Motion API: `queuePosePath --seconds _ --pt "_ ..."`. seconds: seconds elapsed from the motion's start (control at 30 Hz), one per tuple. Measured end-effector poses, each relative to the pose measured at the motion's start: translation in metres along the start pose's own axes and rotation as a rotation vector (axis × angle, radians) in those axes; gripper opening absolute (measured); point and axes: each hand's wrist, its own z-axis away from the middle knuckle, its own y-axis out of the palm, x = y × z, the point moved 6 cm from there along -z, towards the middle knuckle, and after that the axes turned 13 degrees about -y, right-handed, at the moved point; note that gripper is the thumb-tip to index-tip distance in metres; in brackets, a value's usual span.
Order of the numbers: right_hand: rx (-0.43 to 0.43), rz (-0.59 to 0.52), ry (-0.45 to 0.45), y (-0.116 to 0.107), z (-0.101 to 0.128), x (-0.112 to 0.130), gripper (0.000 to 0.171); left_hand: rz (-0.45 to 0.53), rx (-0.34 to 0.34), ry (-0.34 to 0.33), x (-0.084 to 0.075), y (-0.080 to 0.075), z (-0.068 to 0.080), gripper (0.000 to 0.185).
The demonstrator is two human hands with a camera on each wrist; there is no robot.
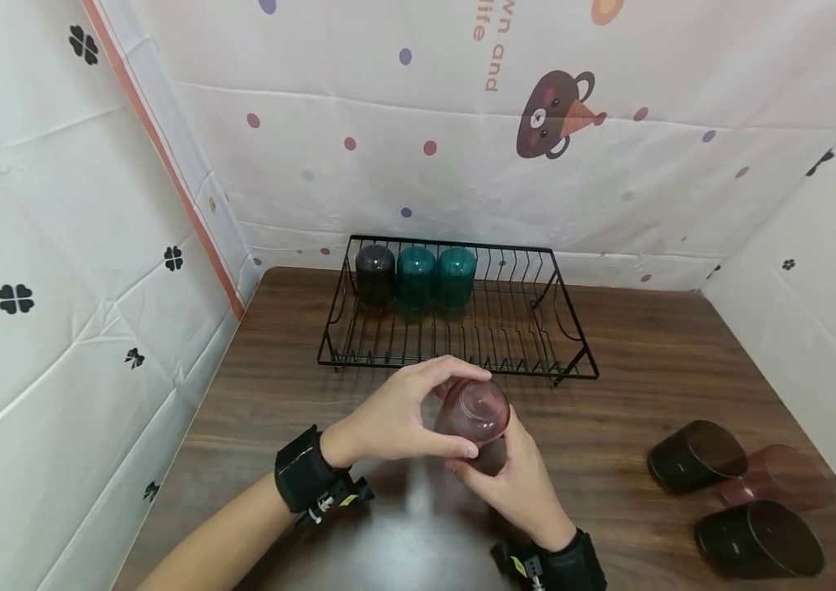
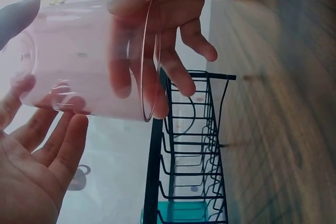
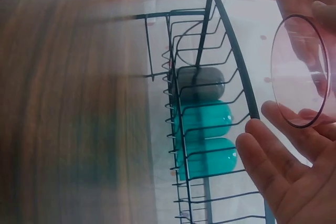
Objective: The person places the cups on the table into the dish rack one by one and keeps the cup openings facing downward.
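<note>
Both hands hold a pink transparent glass [image 1: 474, 410] just in front of the rack, its base upward in the head view. My left hand [image 1: 405, 410] has its thumb and fingers around the base end. Lower down, nearer the rim, my right hand [image 1: 523, 484] grips the same glass between thumb and fingers. The left wrist view shows the glass [image 2: 79, 59] sideways, with its open rim to the right. A black wire rack [image 1: 517, 328] stands behind the hands. In its back left lie a dark grey glass [image 1: 375, 275] and two teal glasses [image 1: 415, 277], bases up.
At the right of the wooden table [image 1: 255, 492] stand two dark glasses [image 1: 691, 460] and another pink glass [image 1: 783, 478], close together. Printed cloth walls [image 1: 359, 180] border the table at the back and both sides.
</note>
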Motion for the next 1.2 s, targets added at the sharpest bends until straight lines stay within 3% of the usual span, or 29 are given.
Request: queuePosePath --seconds 0.27,0.57,0.9,1.2 --pt "-0.02 0.071 0.018 -0.011 0.002 0.002 0.092 -0.004 -0.002 0.015 -0.001 -0.006 -0.01 0.069" --pt "-0.087 0.15 0.015 -0.033 0.009 0.0 0.102 0.022 -0.011 -0.032 0.003 -0.016 -0.025 0.071" --pt "-0.105 0.187 0.075 -0.045 0.021 -0.005 0.09 0.024 -0.014 -0.028 0.002 -0.022 -0.045 0.069" --pt "-0.098 0.236 0.131 -0.051 0.034 -0.01 0.079 -0.011 -0.045 -0.071 0.004 -0.033 -0.07 0.068"
